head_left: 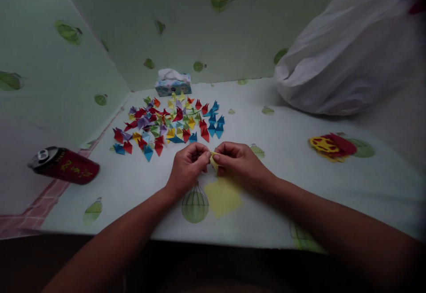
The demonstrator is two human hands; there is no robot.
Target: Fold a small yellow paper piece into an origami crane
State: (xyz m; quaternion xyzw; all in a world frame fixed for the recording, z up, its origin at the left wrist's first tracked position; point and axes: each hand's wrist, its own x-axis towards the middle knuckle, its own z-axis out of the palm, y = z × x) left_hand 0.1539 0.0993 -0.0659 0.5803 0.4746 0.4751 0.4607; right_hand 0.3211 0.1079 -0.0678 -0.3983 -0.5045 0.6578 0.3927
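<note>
A small piece of folded yellow paper [214, 163] is pinched between my two hands, just above the table. My left hand [189, 162] grips its left edge between thumb and curled fingers. From the other side, my right hand [240, 160] has its thumb and fingers closed on the same paper. Much of the paper is hidden by my fingertips. Beneath my hands a flat square yellow sheet [223, 197] lies on the table. Beyond them, many small folded paper birds [178, 115] in red, blue, purple, green and yellow stand crowded together.
A red drink can [66, 165] is at the left. Behind the paper birds sits a tissue box [173, 84] against the wall. A large white plastic bag [333, 62] fills the back right, with red and yellow cut-out pieces [333, 146] in front of it.
</note>
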